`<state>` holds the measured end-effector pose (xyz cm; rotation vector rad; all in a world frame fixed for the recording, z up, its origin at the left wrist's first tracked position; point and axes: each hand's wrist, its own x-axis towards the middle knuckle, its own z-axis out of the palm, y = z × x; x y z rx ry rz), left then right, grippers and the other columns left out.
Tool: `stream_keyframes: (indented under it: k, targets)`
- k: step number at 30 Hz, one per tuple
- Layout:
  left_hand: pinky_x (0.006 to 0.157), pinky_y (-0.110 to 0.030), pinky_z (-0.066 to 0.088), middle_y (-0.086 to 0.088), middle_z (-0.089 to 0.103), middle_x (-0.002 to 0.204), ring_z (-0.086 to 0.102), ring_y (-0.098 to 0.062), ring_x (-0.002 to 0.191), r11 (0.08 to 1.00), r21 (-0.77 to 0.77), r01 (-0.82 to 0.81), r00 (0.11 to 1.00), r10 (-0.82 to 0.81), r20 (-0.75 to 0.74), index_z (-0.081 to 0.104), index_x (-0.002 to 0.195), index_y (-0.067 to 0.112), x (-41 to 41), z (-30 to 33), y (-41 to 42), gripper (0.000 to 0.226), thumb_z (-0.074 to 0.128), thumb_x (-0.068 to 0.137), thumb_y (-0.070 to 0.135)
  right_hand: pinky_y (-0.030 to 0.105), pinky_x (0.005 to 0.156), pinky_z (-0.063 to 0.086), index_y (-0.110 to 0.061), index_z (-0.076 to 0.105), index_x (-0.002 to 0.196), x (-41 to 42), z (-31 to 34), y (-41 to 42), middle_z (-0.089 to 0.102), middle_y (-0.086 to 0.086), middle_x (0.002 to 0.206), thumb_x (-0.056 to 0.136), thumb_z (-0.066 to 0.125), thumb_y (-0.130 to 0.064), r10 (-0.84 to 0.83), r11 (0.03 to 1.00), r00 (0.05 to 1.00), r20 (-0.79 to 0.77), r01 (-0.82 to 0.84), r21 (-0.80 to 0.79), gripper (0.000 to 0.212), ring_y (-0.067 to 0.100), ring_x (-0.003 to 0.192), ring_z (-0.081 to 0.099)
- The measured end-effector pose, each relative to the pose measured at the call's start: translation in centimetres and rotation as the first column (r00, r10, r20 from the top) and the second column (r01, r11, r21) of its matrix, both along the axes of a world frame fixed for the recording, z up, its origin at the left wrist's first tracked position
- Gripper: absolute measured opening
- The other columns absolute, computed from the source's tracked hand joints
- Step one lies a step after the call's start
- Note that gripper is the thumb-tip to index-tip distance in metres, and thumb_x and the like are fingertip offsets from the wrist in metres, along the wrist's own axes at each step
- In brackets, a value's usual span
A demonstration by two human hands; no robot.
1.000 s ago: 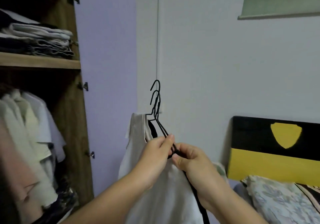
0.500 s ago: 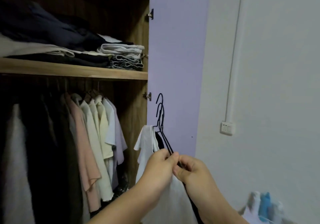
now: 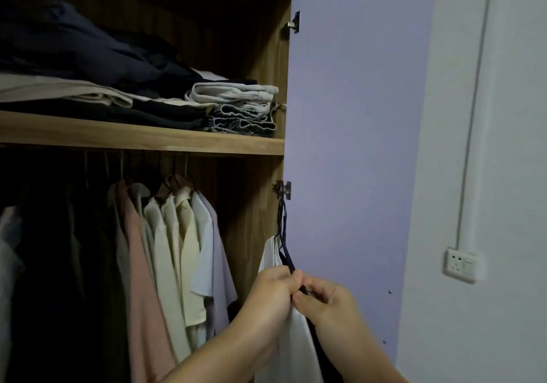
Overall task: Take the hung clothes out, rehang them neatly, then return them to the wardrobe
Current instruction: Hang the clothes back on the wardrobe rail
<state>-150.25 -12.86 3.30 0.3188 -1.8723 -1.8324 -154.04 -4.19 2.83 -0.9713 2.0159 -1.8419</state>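
Note:
Black wire hangers stand upright in front of the wardrobe's right side, their hooks near the door hinge. A white garment hangs from them, with a dark one partly hidden behind it. My left hand pinches the hanger wires and the white cloth from the left. My right hand pinches the same wires from the right, its fingertips meeting the left hand's. Inside the wardrobe, several shirts in white, cream and pink hang from the rail under the shelf.
A wooden shelf carries stacks of folded clothes. The open lilac wardrobe door stands just right of my hands. On the wall beyond are a socket and a cable duct. Dark garments fill the wardrobe's left.
The view has swung left from the bed and wall to the open wardrobe. Both hands kept their pinch on the hangers and carried them close to the wardrobe's right edge.

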Motion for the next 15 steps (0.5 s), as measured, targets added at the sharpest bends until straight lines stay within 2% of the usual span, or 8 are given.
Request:
stream_keyframes:
  k: [2,4,6,8,10,11,13,15]
  targets:
    - [0.047,-0.01,0.04,-0.006,0.057,0.066,0.054,-0.004,0.051,1.0,0.027,0.009,1.0,-0.009,-0.011,0.059,0.078,0.002,-2.0,0.3,-1.9,0.027,0.042,0.097,0.01,0.024,0.086,0.047,-0.001,0.06,0.121,-1.9,0.2,-2.1,0.067,0.01,0.098,0.09,0.051,0.004,-0.016,1.0,1.0,-0.009,0.016,-0.003,0.033,0.017,0.093,0.061]
    - [0.047,-0.01,0.042,-0.003,0.059,0.061,0.057,-0.004,0.05,0.997,0.07,-0.013,1.0,0.014,-0.015,0.059,0.07,0.004,-4.0,0.5,-3.7,0.032,0.042,0.097,0.009,0.027,0.095,0.047,-0.003,0.058,0.124,-3.8,0.4,-4.0,0.067,0.012,0.11,0.091,0.052,0.002,-0.021,1.0,1.0,0.009,0.021,0.003,0.035,0.02,0.103,0.062]
    - [0.049,-0.011,0.044,-0.002,0.06,0.061,0.058,-0.004,0.054,0.995,0.077,-0.062,0.998,0.063,-0.006,0.059,0.068,0.008,-6.1,0.6,-5.6,0.035,0.041,0.097,0.009,0.03,0.099,0.046,-0.004,0.055,0.128,-5.7,0.7,-5.9,0.064,0.015,0.117,0.092,0.051,0.001,-0.014,1.0,0.999,0.044,0.013,0.022,0.037,0.024,0.109,0.06]
    - [0.056,-0.018,0.043,-0.003,0.059,0.064,0.057,-0.008,0.06,0.991,0.042,-0.127,0.992,0.127,0.0,0.057,0.066,0.01,-8.4,0.5,-7.4,0.035,0.041,0.097,0.01,0.031,0.099,0.045,-0.005,0.054,0.129,-7.6,0.9,-7.6,0.063,0.019,0.119,0.093,0.048,0.0,0.001,0.999,0.998,0.057,-0.003,0.044,0.036,0.026,0.111,0.06]
    - [0.061,-0.024,0.041,-0.006,0.057,0.066,0.054,-0.014,0.063,0.978,0.005,-0.208,0.978,0.208,-0.01,0.054,0.064,0.01,-10.4,0.4,-9.2,0.035,0.042,0.096,0.01,0.025,0.09,0.048,-0.005,0.057,0.123,-9.5,1.0,-9.1,0.065,0.018,0.112,0.094,0.047,0.0,0.03,0.998,0.997,0.072,-0.034,0.049,0.031,0.022,0.1,0.062]
    - [0.063,-0.027,0.041,-0.007,0.056,0.065,0.053,-0.017,0.063,0.972,-0.012,-0.234,0.972,0.234,-0.032,0.053,0.063,0.009,-11.3,0.2,-10.2,0.035,0.042,0.096,0.01,0.02,0.077,0.05,-0.006,0.062,0.113,-10.6,0.9,-9.8,0.067,0.015,0.099,0.094,0.047,0.0,0.05,0.998,0.996,0.078,-0.053,0.039,0.025,0.018,0.087,0.062]
    - [0.062,-0.029,0.04,-0.007,0.053,0.061,0.051,-0.018,0.06,0.959,-0.015,-0.283,0.955,0.281,-0.093,0.051,0.063,0.007,-13.1,0.1,-11.9,0.033,0.041,0.095,0.008,0.013,0.056,0.04,-0.014,0.063,0.089,-12.7,0.7,-11.2,0.06,0.003,0.073,0.093,0.047,0.001,0.072,0.997,0.994,0.08,-0.073,0.011,0.022,0.008,0.063,0.052]
    - [0.06,-0.028,0.039,-0.007,0.05,0.06,0.048,-0.018,0.058,0.936,0.029,-0.352,0.925,0.353,-0.142,0.049,0.062,0.007,-15.2,-0.1,-13.5,0.034,0.04,0.094,0.004,0.009,0.048,0.035,-0.017,0.06,0.078,-15.0,0.3,-12.5,0.055,-0.005,0.06,0.091,0.049,0.002,0.088,0.996,0.993,0.073,-0.089,0.0,0.026,0.001,0.051,0.048]
